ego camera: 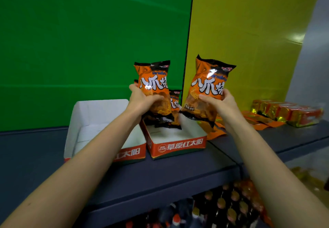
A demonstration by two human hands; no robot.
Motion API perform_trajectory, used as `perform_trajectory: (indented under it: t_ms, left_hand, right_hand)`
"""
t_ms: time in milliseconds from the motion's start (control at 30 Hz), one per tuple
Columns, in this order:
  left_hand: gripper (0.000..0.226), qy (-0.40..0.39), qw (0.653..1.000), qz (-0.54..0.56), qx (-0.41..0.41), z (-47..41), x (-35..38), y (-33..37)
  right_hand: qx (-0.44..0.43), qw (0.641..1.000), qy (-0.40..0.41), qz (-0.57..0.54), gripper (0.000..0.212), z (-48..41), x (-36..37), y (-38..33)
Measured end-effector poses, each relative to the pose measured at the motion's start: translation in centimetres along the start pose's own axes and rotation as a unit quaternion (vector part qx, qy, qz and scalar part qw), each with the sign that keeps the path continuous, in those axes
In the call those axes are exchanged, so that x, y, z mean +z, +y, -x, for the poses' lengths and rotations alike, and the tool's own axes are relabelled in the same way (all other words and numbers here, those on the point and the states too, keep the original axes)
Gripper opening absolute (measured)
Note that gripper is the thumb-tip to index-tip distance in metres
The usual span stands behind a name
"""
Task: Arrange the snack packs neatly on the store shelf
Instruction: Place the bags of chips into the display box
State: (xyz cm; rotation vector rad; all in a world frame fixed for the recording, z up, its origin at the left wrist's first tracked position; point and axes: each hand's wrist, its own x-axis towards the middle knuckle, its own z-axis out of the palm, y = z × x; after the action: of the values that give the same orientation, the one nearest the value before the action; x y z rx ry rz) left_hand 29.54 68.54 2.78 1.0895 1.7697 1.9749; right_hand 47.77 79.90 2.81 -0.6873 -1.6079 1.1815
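Observation:
My left hand [142,98] grips an orange and black snack pack [155,83] upright above the back of the right display tray [178,146]. Another pack of the same kind [175,106] stands in that tray behind it, partly hidden. My right hand [219,101] grips a second orange snack pack [209,85], tilted slightly left, above the tray's right edge. The left display tray [85,119] is white inside and holds no packs.
Both trays sit on a dark blue shelf [178,170] before green and yellow back panels. Flat orange sachets [256,119] and gold-wrapped boxes [292,114] lie on the shelf at right. Bottles [222,208] fill the shelf below.

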Motion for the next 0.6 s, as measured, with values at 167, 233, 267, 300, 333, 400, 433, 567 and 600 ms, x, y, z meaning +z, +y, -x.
perform_trajectory:
  t_ms: [167, 233, 267, 300, 333, 400, 433, 567, 600]
  left_hand:
    - [0.083, 0.047, 0.998, -0.042, -0.006, -1.1, 2.9, -1.9]
    - [0.086, 0.063, 0.996, -0.059, -0.011, -1.6, 3.6, -2.6]
    - [0.087, 0.071, 0.995, -0.063, -0.012, -1.9, 3.9, -2.8]
    - [0.088, 0.079, 0.995, -0.065, -0.01, -2.2, 4.2, -3.0]
    - [0.088, 0.083, 0.994, -0.064, -0.007, -2.4, 4.3, -3.2]
    - [0.087, 0.088, 0.994, -0.07, 0.001, -2.8, 4.6, -3.7]
    - [0.087, 0.09, 0.993, -0.076, 0.004, -2.9, 4.8, -4.1]
    - [0.09, 0.102, 0.987, -0.123, -0.01, -3.0, 4.9, -5.6]
    - [0.09, 0.097, 0.986, -0.136, -0.017, -3.0, 4.8, -5.8]
  right_hand:
    - [0.007, 0.998, -0.046, -0.039, 0.071, -4.3, -0.8, 1.8]
    - [0.013, 0.996, -0.064, -0.057, 0.069, -5.6, -0.5, 2.6]
    - [0.016, 0.994, -0.078, -0.068, 0.068, -6.1, -0.4, 2.9]
    - [0.021, 0.992, -0.093, -0.081, 0.068, -6.7, -0.1, 3.3]
    - [0.025, 0.99, -0.103, -0.09, 0.068, -7.0, 0.3, 3.7]
    - [0.038, 0.985, -0.124, -0.111, 0.067, -7.6, 0.9, 4.2]
    - [0.044, 0.982, -0.134, -0.126, 0.066, -7.9, 1.2, 4.3]
    - [0.046, 0.968, -0.181, -0.168, 0.061, -8.9, 2.4, 5.1]
    - [0.044, 0.966, -0.194, -0.166, 0.062, -9.1, 2.7, 5.4]
